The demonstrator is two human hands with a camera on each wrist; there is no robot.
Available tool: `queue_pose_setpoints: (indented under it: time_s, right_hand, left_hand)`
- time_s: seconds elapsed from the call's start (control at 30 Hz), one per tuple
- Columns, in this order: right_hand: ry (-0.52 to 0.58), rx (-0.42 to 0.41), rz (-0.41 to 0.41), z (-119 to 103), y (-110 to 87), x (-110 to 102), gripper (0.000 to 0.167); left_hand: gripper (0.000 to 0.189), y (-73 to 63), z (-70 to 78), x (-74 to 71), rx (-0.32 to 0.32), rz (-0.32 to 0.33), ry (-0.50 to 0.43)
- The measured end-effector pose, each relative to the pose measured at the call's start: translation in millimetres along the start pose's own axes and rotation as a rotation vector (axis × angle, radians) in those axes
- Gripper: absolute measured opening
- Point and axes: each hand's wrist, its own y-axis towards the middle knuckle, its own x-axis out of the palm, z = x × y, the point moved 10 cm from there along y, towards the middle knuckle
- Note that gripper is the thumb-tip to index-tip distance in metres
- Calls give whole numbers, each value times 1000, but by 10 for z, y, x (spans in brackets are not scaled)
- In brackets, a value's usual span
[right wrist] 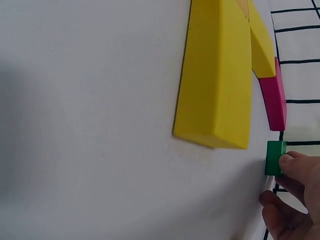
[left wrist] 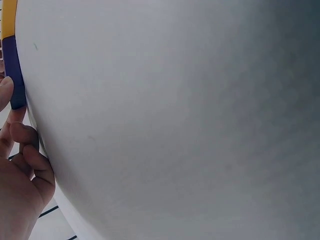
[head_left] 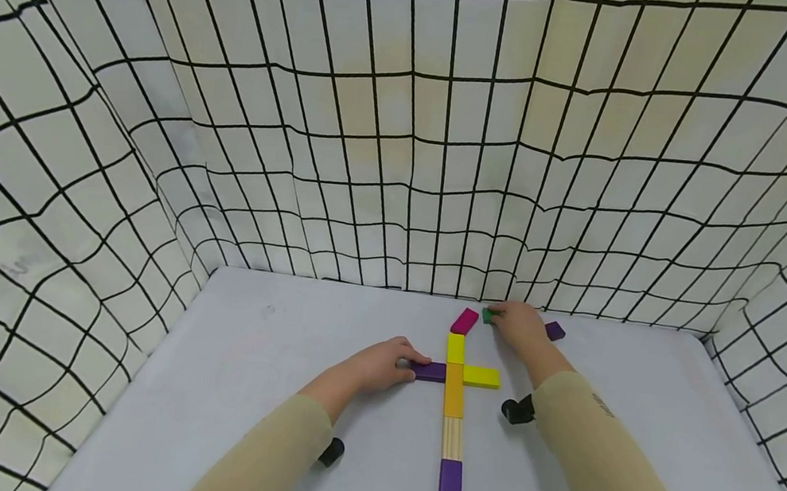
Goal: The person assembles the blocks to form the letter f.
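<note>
On the white table, blocks lie in a cross shape. My left hand pinches the outer end of the left arm's dark purple block between thumb and fingers; the left wrist view shows this purple block at its edge. Farther back, my right hand pinches a small green block, its far side hidden by fingers. A magenta block lies tilted just left of it, by the top yellow block. Opposite the purple block sits another yellow block, beside the orange block.
Below the orange block come a ridged pale wooden piece and a purple block. Another dark purple block lies right of my right hand. Black netting over pale walls rises behind the table and at both sides.
</note>
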Motion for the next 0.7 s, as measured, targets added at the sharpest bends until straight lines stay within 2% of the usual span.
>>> queue_pose_setpoints:
  time_s: [0.43,0.7]
  right_hand:
    - [-6,33,30,-16,69,52,34]
    - [33,50,26,-9,93,86,34]
  left_hand:
    - [34,0,9,-2,4,4,9]
    - [34,-3,-1,-4,0,1,11]
